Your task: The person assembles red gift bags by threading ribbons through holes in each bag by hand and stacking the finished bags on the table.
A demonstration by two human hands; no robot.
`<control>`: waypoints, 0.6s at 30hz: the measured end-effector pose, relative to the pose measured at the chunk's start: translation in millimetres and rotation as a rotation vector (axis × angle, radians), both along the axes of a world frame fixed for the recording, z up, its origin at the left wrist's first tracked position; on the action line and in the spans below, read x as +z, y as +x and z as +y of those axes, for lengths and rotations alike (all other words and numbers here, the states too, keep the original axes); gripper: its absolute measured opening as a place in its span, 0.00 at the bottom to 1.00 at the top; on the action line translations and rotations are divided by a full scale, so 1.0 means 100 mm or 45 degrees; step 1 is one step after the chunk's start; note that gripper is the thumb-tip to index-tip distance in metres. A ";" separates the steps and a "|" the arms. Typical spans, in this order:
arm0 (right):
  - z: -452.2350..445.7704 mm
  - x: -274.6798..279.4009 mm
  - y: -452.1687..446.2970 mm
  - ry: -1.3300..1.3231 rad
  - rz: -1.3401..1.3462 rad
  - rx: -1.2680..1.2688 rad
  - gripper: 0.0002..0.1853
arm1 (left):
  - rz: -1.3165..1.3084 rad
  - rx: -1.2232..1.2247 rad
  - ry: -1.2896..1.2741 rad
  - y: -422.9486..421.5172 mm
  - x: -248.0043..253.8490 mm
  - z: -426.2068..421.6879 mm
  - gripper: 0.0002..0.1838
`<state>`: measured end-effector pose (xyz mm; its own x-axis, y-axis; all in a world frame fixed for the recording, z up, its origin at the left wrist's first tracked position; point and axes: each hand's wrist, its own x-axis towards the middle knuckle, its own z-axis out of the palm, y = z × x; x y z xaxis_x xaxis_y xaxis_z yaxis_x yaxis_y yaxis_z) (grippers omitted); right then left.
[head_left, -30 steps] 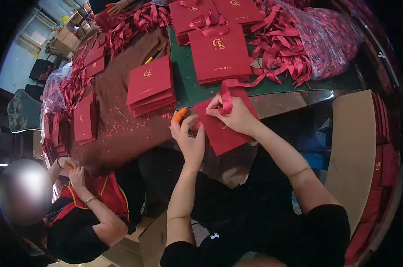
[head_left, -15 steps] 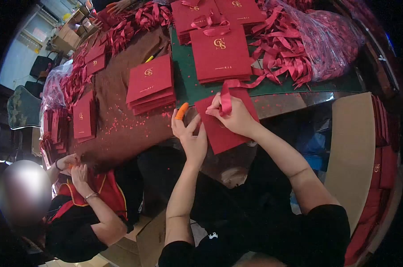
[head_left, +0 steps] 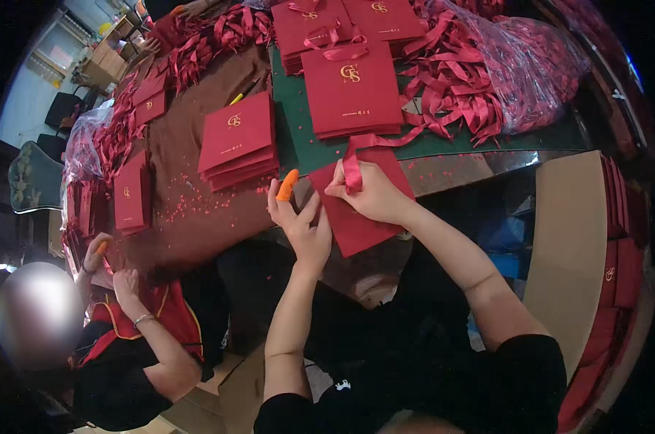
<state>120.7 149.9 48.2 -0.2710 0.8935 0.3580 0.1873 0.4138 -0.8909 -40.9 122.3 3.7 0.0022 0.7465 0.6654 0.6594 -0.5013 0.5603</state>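
Observation:
A red bag (head_left: 374, 226) lies tilted at the table's near edge, under my right hand (head_left: 371, 192). That hand's fingers are pinched on a red ribbon (head_left: 352, 168), which loops over them and trails back toward the ribbon heap. Close to the bag's left edge is my left hand (head_left: 302, 220), fingers spread, with an orange cover (head_left: 287, 185) on one finger; nothing shows between its fingers. Beyond the hands sit a stack of red bags with gold print (head_left: 352, 90) on the green mat (head_left: 291, 137) and another bag stack (head_left: 238, 134) on the brown cloth.
Loose red ribbons (head_left: 454, 87) spill from a clear plastic bag (head_left: 537, 72) at back right. A cardboard box (head_left: 567, 253) with red bags (head_left: 613, 271) stands at right. At lower left a co-worker (head_left: 132, 347) works at the table. A yellow marker (head_left: 242, 94) lies farther back.
My left hand has opened its fingers wider beside the bag. My right hand stays pinched on the ribbon over the bag. The co-worker's hands have moved apart.

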 end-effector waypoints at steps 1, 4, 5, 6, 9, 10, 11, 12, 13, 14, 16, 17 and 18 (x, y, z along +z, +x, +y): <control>0.00 0.03 0.00 -0.086 0.004 0.004 0.08 | 0.001 -0.001 -0.001 0.00 0.00 0.00 0.13; 0.02 0.00 -0.01 -0.154 -0.015 0.005 0.08 | 0.022 -0.012 0.032 -0.01 0.03 0.00 0.13; 0.04 -0.03 -0.02 -0.137 -0.039 -0.001 0.09 | -0.005 -0.008 0.031 -0.01 0.04 -0.01 0.13; 0.04 -0.04 -0.03 -0.104 -0.021 -0.002 0.10 | -0.034 -0.012 0.032 0.00 0.05 -0.02 0.13; 0.03 -0.02 0.01 -0.086 -0.006 0.013 0.11 | -0.065 -0.038 0.009 -0.01 0.01 -0.02 0.14; -0.02 -0.02 -0.01 -0.017 -0.052 -0.055 0.12 | 0.083 -0.016 0.016 -0.04 0.03 -0.01 0.13; 0.03 -0.11 -0.01 -0.016 -0.055 -0.045 0.13 | 0.115 -0.014 -0.007 -0.02 0.08 -0.03 0.14; 0.08 -0.35 -0.04 0.066 -0.158 -0.057 0.10 | 0.054 -0.030 0.017 -0.02 0.04 -0.03 0.16; -0.01 -0.07 0.01 0.010 -0.185 -0.002 0.11 | 0.131 -0.021 -0.026 -0.03 0.06 -0.05 0.17; 0.04 -0.25 -0.04 0.100 -0.146 -0.094 0.11 | -0.338 -0.127 -0.055 0.10 0.04 -0.02 0.14; 0.11 -0.28 -0.08 0.069 -0.112 0.038 0.15 | 0.231 0.038 0.013 -0.11 -0.05 0.04 0.14; 0.12 -0.34 -0.10 0.006 -0.297 -0.121 0.17 | 0.276 0.038 0.045 -0.07 -0.02 0.05 0.14; 0.14 -0.41 -0.14 0.110 -0.218 -0.171 0.19 | 0.263 0.029 0.061 0.01 0.00 0.06 0.14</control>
